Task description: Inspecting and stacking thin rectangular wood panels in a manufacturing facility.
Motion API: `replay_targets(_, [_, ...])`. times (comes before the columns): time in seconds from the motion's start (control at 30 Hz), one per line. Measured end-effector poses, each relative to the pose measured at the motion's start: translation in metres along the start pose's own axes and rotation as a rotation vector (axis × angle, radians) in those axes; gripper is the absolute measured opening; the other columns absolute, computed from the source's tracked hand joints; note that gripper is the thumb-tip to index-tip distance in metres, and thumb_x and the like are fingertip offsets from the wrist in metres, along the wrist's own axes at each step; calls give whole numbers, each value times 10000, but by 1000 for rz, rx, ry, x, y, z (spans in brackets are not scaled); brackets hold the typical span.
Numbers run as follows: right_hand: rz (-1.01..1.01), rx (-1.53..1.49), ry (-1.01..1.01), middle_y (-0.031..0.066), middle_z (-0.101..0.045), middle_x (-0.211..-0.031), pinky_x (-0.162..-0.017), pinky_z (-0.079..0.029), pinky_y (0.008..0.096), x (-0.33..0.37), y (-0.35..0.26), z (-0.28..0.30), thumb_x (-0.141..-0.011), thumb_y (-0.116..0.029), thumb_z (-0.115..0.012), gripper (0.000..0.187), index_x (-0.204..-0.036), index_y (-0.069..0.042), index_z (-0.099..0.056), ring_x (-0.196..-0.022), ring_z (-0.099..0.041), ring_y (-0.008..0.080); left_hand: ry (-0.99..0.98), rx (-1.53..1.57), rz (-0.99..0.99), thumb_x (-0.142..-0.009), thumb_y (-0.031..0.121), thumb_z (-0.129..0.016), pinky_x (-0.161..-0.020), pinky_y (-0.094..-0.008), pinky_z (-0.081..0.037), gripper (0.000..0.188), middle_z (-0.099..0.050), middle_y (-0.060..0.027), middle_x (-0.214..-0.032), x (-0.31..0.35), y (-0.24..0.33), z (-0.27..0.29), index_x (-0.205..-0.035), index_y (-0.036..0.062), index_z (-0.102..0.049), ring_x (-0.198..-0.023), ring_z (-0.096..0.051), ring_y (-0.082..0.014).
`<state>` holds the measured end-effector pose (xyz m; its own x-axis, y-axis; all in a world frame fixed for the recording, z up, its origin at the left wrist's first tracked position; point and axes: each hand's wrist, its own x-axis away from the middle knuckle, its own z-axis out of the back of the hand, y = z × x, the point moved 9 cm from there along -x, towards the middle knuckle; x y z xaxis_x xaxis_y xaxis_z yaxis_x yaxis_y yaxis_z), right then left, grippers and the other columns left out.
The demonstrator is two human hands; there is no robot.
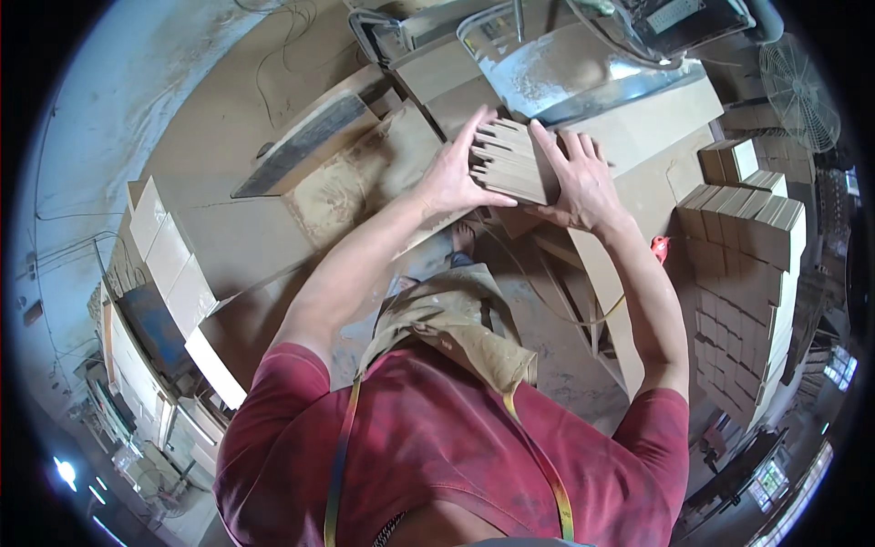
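Note:
Between my two hands is a stack of thin light-brown boards (516,162), held above the dusty workbench. Their ends stick out unevenly on the left side and form a flatter face toward the right. My left hand (453,173) grips the uneven left side, with the thumb along the near edge and the fingers at the far edge. On the opposite side, my right hand (585,179) presses against the stack, its fingers bent over the far right corner and its thumb side partly hidden. Just beyond my hands sits a shiny metal machine bed (583,77) coated with dust.
Tall stacks of similar boards (736,292) stand at the right, near a small red object (660,248). A wire-guarded fan (800,98) is at the far right. Leftward, a dark-faced board (310,146) leans over the bench, and pale blocks (169,251) line its left edge. A hose (583,322) hangs below.

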<state>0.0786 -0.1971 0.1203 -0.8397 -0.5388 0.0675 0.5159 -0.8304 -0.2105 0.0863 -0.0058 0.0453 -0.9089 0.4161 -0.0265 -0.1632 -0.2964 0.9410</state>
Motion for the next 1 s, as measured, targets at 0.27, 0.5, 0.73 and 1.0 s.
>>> replay_targets(0.27, [-130, -555, 618, 282, -385, -1741, -1310, -318, 554, 86, 50, -1, -918, -758, -710, 1215, -1777, -26, -259, -1575, -400, 447, 51, -11, -122, -598, 249, -1098, -1333, -473, -388, 1558, -354, -239, -1802, 18, 5, 4, -1798, 64, -122, -1627, -431, -392])
replay_targets(0.5, [-282, -1047, 626, 260, -272, -1803, -1334, -228, 584, 40, 2, -57, -956, -789, -560, 1179, -1792, -31, -217, -1649, -254, 429, -2, 8, -51, -603, 276, -1093, -1333, -473, -376, 1571, -335, -235, -1813, 26, 15, 1, -1804, 64, -102, -1635, -418, -387])
replay_targets(0.73, [-408, -1519, 611, 239, -159, -1866, -1358, -138, 615, 53, 6, -99, -995, -820, -410, 1153, -1806, -36, -174, -1723, -108, 411, -54, 67, 79, -629, 280, -1085, -1334, -478, -362, 1565, -284, -227, -1838, 33, 0, -2, -1810, 68, -82, -1639, -410, -382])
replay_targets(1.0, [-373, -1567, 651, 237, -245, -1831, -1343, -169, 591, 60, -7, -83, -980, -737, -452, 1107, -1785, -9, -235, -1689, -193, 419, 129, 426, -93, -871, 452, -901, -1331, -485, -340, 1252, -342, -255, -1798, 35, 24, 1, -1781, -4, -173, -1621, -412, -401])
